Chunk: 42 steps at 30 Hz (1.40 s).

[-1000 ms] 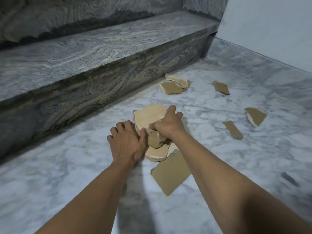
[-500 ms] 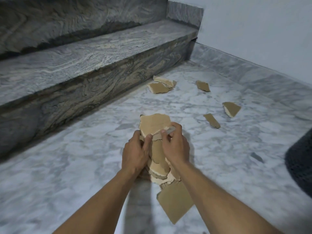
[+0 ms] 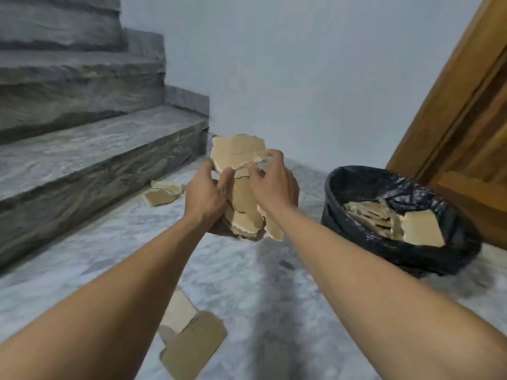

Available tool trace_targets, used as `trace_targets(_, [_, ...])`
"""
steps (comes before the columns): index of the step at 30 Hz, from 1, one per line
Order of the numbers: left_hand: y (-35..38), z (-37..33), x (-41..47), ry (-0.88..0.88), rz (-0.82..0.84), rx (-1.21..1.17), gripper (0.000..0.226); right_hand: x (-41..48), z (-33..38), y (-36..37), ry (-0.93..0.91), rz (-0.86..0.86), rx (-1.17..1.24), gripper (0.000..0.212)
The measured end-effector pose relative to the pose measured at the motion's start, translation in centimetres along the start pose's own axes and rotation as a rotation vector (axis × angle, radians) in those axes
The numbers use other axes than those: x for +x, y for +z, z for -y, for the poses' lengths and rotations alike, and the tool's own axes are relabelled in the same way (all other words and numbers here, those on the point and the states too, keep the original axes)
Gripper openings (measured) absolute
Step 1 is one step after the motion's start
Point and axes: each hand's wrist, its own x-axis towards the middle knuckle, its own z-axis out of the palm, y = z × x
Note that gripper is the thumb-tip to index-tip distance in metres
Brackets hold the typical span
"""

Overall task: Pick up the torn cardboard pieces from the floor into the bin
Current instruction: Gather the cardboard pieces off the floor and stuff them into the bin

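A stack of torn brown cardboard pieces (image 3: 241,187) is held upright in the air between both hands. My left hand (image 3: 204,196) grips its left side and my right hand (image 3: 271,182) grips its right side and top. A bin lined with a black bag (image 3: 356,182) stands on the floor to the right, with several cardboard pieces (image 3: 395,222) inside. More cardboard lies on the floor: a large piece (image 3: 192,349) near my left forearm and two pieces (image 3: 162,192) by the step.
Grey stone stairs (image 3: 90,149) rise on the left. A white wall (image 3: 288,78) is straight ahead. A wooden door (image 3: 466,111) stands at the right, just behind the bin. The floor is white-grey marble (image 3: 247,283).
Both hands have lifted the gathered stack off the floor and raised it. The view has swung up and right, bringing the bin and door into sight.
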Motion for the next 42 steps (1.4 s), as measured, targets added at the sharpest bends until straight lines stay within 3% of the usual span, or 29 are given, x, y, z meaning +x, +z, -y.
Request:
trace_targets(3, [3.5, -6.9, 1.0, 0.098, 0.016, -0.061, 0.032, 3.2, -1.0, -7.6, -0.012, -0.09, -0.032, 0.041])
trace_targets(7, [9.5, -14.2, 1.2, 0.208, 0.086, -0.116, 0.054, 5.6, -4.4, -16.3, 0.027, -0.2, -0.046, 0.042])
trace_targets(10, [14.4, -17.9, -0.1, 0.29, 0.13, -0.08, 0.027, 5.9, -8.8, -20.6, 0.093, -0.26, -0.011, 0.044])
trace_targets(16, [24.4, -18.7, -2.3, 0.262, 0.231, -0.073, 0.025, 5.2, -17.1, -23.8, 0.238, -0.34, 0.058, 0.038])
trace_targets(21, [28.4, -16.7, -2.4, 0.145, 0.345, 0.174, 0.041, 5.2, -22.5, -24.2, 0.338, -0.226, -0.06, 0.026])
trace_targets(24, [27.6, -15.8, -2.2, 0.166, 0.412, 0.305, 0.036, 5.0, -23.7, -24.8, 0.362, -0.191, -0.118, 0.029])
trace_targets(31, [19.5, -13.0, -1.5, 0.262, 0.205, 0.39, 0.036, 5.7, -17.9, -23.2, 0.163, -0.049, -0.103, 0.046])
trace_targets(38, [7.4, -1.0, -2.9, 0.142, 0.078, 0.484, 0.037, 3.9, -9.1, -13.7, -0.073, 0.058, -0.126, 0.045])
trace_targets(40, [4.0, 3.5, -4.6, 0.056, 0.092, 0.542, 0.047, 1.8, -7.6, -9.6, -0.143, 0.085, -0.129, 0.043])
trace_targets(42, [0.9, 7.6, -7.3, -0.052, 0.225, 0.685, 0.073, -0.6, -6.8, -5.4, -0.198, 0.153, -0.126, 0.043])
